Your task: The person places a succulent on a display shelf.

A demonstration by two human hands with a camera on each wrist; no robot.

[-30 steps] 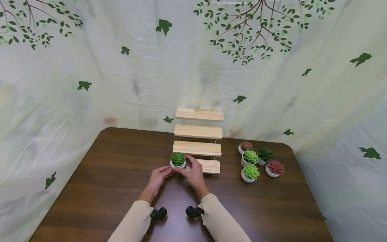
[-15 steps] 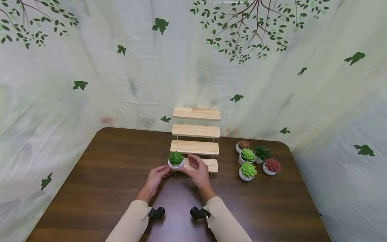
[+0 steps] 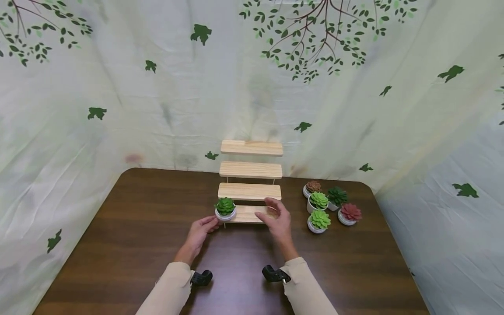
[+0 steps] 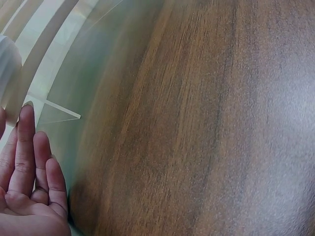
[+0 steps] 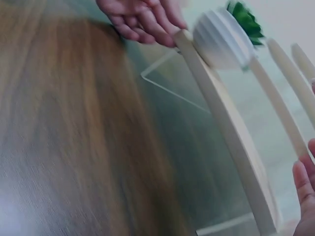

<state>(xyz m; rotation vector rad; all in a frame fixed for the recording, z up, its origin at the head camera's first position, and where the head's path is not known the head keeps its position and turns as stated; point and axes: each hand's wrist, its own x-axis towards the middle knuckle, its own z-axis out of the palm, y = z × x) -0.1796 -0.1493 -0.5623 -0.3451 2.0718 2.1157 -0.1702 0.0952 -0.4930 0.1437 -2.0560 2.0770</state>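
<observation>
A green succulent in a white ribbed pot (image 3: 225, 210) stands at the left end of the lowest board of a tiered wooden shelf stand (image 3: 250, 191). My left hand (image 3: 198, 235) is at that end of the board, its fairly straight fingertips right beside the pot's base; the right wrist view shows these fingers (image 5: 147, 22) at the board's tip. My right hand (image 3: 279, 222) is apart from the pot, over the right part of the lowest board, thumb and fingers spread with nothing between them. In the left wrist view the pot (image 4: 9, 66) shows only in part.
To the right of the stand, several potted succulents are grouped on the dark wooden table (image 3: 118, 245), among them a red one (image 3: 350, 213), a brown one (image 3: 313, 187) and a light green one (image 3: 320, 220). A leaf-printed curtain (image 3: 177, 87) hangs behind the table.
My right hand has let go of the potted succulent and moved right along the lowest board. The left hand stays beside the pot. The head view has shifted slightly.
</observation>
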